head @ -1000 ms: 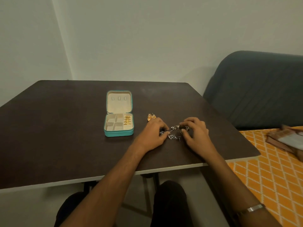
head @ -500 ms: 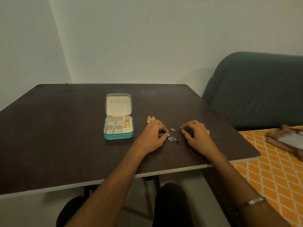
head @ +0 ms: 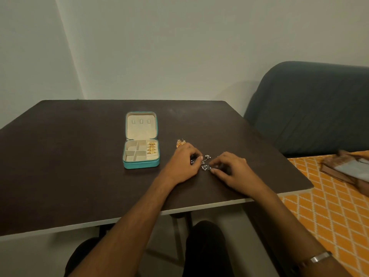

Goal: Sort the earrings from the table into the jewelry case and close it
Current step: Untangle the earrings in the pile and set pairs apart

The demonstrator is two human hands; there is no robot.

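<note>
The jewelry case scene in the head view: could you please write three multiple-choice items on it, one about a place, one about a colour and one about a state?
1. Where does the jewelry case lie relative to both hands?
A. to their left
B. to their right
C. between them

2. What colour are the earrings already in the case?
A. silver
B. gold
C. black

3. What state is the case lid in?
A. zipped shut
B. removed
C. open

Answers:
1 A: the left hand and right hand are both to its right.
2 B: they sit gold in the right-hand compartment.
3 C: the cream lining faces up.
</note>
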